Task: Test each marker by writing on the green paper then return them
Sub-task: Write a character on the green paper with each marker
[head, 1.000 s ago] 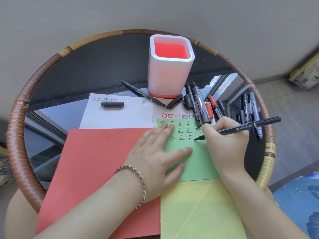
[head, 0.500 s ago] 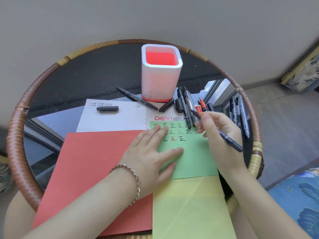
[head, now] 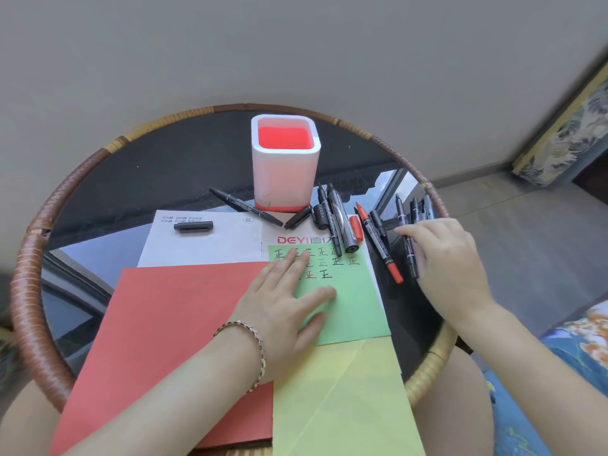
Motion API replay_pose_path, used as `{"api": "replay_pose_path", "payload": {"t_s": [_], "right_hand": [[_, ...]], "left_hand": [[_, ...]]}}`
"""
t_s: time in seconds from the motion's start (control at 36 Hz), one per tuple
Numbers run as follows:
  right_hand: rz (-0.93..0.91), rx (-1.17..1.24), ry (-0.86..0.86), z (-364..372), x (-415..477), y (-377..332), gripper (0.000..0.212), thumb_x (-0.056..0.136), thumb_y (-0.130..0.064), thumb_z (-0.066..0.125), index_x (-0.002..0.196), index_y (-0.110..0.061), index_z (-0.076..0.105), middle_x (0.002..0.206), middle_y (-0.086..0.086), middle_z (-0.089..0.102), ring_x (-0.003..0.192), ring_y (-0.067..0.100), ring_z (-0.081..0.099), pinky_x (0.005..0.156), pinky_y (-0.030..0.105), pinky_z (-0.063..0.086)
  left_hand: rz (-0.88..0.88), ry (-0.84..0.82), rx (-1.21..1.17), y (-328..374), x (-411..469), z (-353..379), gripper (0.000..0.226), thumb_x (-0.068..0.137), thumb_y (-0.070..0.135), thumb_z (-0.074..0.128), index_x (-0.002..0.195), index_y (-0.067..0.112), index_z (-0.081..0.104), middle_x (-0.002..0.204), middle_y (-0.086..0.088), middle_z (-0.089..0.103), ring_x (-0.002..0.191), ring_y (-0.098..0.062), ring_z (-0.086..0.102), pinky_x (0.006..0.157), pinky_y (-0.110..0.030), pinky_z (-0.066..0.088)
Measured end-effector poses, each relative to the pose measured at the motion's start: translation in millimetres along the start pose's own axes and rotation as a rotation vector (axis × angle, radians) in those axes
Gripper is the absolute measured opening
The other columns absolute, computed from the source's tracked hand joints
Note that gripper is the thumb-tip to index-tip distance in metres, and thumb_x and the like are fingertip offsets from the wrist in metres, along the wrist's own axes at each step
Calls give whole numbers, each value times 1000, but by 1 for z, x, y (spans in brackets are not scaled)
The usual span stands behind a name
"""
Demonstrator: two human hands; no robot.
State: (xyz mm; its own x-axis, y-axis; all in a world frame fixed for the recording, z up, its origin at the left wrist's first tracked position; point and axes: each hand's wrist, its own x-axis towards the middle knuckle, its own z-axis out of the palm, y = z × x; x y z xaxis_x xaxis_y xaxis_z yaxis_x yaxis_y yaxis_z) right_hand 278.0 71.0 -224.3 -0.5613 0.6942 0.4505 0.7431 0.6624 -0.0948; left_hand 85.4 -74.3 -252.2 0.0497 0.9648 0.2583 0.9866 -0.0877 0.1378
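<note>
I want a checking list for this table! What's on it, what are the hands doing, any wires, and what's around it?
Surface: round glass table with a woven rim.
Job's things: green paper with rows of written marks; markers lying loose beside the cup; right pile near the rim; a cap off on its own. No markers show in the cup.
Clutter: red paper, yellow paper, white paper.
Hands: left hand lies flat on the green paper; right hand is at the right pile, grip unclear.
Cables: nothing seen.
Surroundings: grey wall, floor to the right.
</note>
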Motion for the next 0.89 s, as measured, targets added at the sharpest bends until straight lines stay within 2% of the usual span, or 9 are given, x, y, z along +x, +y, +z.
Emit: {"api": "replay_pose_path", "payload": {"t_s": [0.14, 0.31, 0.42, 0.47, 0.56, 0.67, 0.78, 0.89], "right_hand": [[-11, -23, -21, 10, 5, -1, 47, 61, 21, 64, 97, -8, 71, 82, 11, 68, 83, 35, 60, 72, 40, 44], [171, 92, 4, -1, 10, 9, 26, 79, 3, 58, 100, -8, 70, 87, 12, 69, 87, 34, 55, 75, 42, 45], [263, 77, -37, -10, 16, 16, 20, 85, -9, 56, 101, -8, 69, 89, 12, 69, 85, 23, 46, 68, 28, 36], [288, 71, -59, -11, 20, 18, 21, 86, -13, 56, 103, -10, 68, 90, 12, 68, 82, 17, 41, 66, 26, 33], [345, 32, -159, -8, 26, 19, 23, 88, -21, 53, 108, -18, 64, 94, 10, 66, 81, 20, 48, 63, 25, 33], [389, -36, -235, -7, 33, 12, 27, 89, -24, 48, 114, -22, 60, 101, 7, 68, 86, 26, 58, 60, 25, 40], [455, -12, -293, -12, 34, 7, 28, 85, -29, 55, 112, -26, 59, 101, 3, 68, 88, 23, 59, 55, 24, 39], [495, 39, -320, -14, 31, 3, 35, 81, -30, 62, 116, -22, 58, 100, 5, 68, 86, 23, 59, 50, 21, 35]], "left_hand": [[-8, -15, -15, 1, -1, -3, 36, 81, 37, 36, 104, 38, 65, 124, -21, 57, 116, -37, 53, 93, -53, 28], [-19, -35, -29, 1, 0, -4, 37, 81, 37, 37, 104, 40, 65, 124, -20, 57, 117, -36, 53, 93, -54, 28], [-21, -35, -27, 1, -1, -5, 37, 81, 37, 37, 104, 40, 65, 124, -19, 57, 117, -36, 53, 93, -53, 28], [-23, -38, -36, 2, -1, -5, 36, 81, 37, 37, 104, 40, 65, 124, -19, 58, 117, -36, 53, 93, -53, 29], [-29, -44, -42, 2, -1, -5, 36, 81, 37, 37, 104, 40, 65, 125, -19, 57, 117, -36, 53, 94, -53, 29], [-28, -49, -44, 2, -1, -5, 35, 81, 38, 38, 104, 40, 64, 125, -19, 57, 117, -35, 53, 94, -52, 28], [-26, -46, -41, 2, -1, -5, 36, 81, 38, 37, 103, 40, 65, 124, -19, 58, 117, -36, 53, 94, -52, 28], [-21, -35, -54, 1, 0, -4, 36, 81, 37, 38, 103, 38, 66, 123, -20, 58, 116, -37, 53, 94, -53, 28]]}}
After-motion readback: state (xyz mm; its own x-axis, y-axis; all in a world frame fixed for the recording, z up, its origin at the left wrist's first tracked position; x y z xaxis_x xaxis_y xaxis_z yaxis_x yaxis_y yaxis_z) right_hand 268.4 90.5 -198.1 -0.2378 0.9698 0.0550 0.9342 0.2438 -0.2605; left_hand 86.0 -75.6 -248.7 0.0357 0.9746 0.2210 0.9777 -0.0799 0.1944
